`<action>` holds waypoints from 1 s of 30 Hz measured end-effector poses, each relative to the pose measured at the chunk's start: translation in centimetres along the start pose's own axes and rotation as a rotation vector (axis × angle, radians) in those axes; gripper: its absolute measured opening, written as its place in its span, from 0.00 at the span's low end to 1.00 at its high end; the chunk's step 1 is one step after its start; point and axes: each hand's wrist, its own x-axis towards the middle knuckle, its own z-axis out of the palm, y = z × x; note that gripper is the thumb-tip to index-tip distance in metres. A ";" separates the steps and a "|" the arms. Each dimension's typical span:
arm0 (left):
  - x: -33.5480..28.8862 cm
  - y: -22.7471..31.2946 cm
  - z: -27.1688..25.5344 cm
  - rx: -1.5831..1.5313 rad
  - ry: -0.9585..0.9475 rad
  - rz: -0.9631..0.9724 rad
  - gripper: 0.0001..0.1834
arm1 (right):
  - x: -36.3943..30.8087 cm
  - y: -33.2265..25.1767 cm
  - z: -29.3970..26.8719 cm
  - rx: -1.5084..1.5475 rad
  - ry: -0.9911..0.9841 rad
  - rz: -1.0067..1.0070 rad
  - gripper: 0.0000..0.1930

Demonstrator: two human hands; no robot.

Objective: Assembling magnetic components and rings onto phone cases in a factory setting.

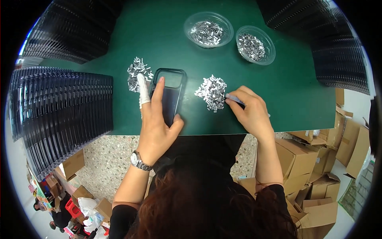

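Note:
My left hand [157,123] rests on a dark translucent phone case [172,95]. Its thumb is at the case's right edge and its index finger lies along the left side. Another finger, in a white finger cover, reaches onto a small pile of silver metal pieces [136,65] left of the case. My right hand [252,109] pinches a slim pale pen-like tool [235,98]. The tool's tip touches or nearly touches the right side of a larger pile of silver pieces [213,91]. Whether a piece is on the tip is too small to tell.
On the green table [294,95], two clear round tubs [190,40] [271,55] of silver pieces stand at the back. Stacked dark translucent cases [67,99] line the left; more stacks [338,51] stand at the right. Cardboard boxes [294,159] lie on the floor at right.

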 end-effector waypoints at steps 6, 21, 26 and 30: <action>-1.9 -0.6 -0.2 -0.009 -0.025 0.070 0.49 | -1.2 -2.4 1.8 0.031 -0.023 -0.170 0.04; -4.1 -3.7 -1.9 0.222 -0.088 0.024 0.53 | -2.0 -3.5 4.1 -0.222 -0.033 -0.247 0.09; -4.3 -3.4 -3.3 0.183 -0.179 0.028 0.51 | -1.9 -4.3 4.0 -0.151 -0.037 -0.058 0.06; -4.4 -2.7 -5.0 0.140 -0.235 0.053 0.47 | -1.8 -4.7 4.2 -0.277 -0.069 -0.122 0.07</action>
